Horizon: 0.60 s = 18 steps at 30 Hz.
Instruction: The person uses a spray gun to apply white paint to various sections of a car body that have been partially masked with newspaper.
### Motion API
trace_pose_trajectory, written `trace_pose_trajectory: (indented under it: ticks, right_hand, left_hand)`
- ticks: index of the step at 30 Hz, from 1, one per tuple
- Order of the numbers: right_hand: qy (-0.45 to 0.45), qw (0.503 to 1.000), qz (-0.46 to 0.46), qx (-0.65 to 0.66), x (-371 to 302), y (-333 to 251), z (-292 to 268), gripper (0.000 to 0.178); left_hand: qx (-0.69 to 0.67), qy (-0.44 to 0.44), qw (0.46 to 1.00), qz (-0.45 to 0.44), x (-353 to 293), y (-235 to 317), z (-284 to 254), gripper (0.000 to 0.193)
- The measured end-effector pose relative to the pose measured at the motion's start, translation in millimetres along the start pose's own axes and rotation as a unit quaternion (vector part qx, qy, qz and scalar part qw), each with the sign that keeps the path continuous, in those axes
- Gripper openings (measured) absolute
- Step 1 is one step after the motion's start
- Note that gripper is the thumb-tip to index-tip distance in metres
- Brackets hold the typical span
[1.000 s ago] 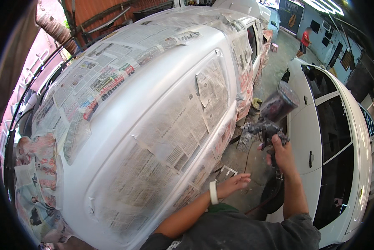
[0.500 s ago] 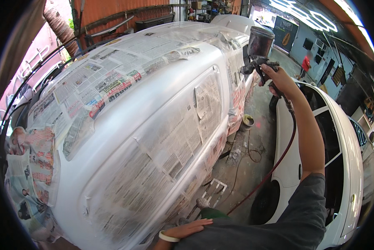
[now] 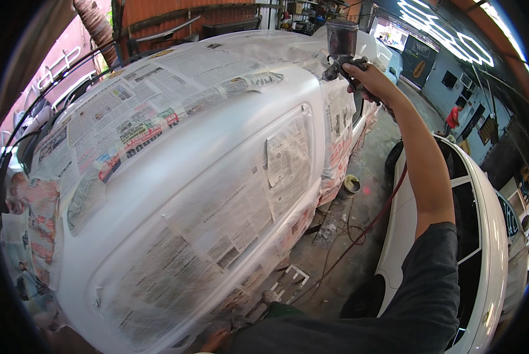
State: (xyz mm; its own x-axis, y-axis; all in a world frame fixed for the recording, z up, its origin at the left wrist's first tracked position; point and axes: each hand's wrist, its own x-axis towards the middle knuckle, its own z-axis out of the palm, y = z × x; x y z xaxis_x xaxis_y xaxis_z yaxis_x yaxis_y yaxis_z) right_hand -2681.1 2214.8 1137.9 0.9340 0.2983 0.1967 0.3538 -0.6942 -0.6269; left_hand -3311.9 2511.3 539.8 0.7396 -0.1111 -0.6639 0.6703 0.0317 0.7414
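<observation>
My right hand [image 3: 367,81] is wrapped round the handle of a dark spray gun [image 3: 341,68], raised at the upper right of the van. A dark, paint-stained cup [image 3: 341,39] stands upright on top of the gun. The gun is near the far end of the van's white painted side [image 3: 176,159], apart from it as far as I can see. Newspaper masking [image 3: 182,253] covers the side window, and more sheets lie over the roof. At the lower edge, only part of my left hand [image 3: 216,339] shows, low beside the van; its fingers are hidden or blurred.
A red air hose [image 3: 388,203] hangs down to the floor. A white car [image 3: 488,236] stands close on my right. Between the vehicles are a paint-smeared bucket [image 3: 351,184] and a pale metal step frame [image 3: 291,280]. A person in red [image 3: 453,118] is farther back.
My right hand has carried the spray gun to the left, nearer the van. My left hand, flat against my body before, has dropped toward the lower edge. The view has shifted slightly.
</observation>
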Motion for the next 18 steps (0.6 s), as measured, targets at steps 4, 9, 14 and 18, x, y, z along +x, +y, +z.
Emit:
trace_pose_trajectory:
  ticks: [4, 9, 14, 18]
  right_hand:
    - [-0.006, 1.000, -0.007, -0.006, 17.2, 0.2, 6.5, 0.053]
    - [-0.015, 1.000, -0.025, -0.007, 38.9, -2.1, 14.5, 0.052]
    - [-0.034, 0.999, -0.032, -0.003, 62.1, 5.8, 16.4, 0.053]
    - [0.001, 1.000, -0.025, -0.007, 91.5, 32.2, 8.7, 0.052]
  left_hand:
    - [0.291, 0.045, 0.956, -0.010, 1.8, 1.3, 5.7, 0.053]
    - [0.145, 0.029, 0.988, -0.053, -12.3, 82.4, 28.9, 0.061]
    - [0.205, 0.024, 0.977, -0.058, 35.1, 33.9, 33.0, 0.063]
    - [0.175, 0.040, 0.980, -0.087, 44.3, 49.5, 35.2, 0.063]
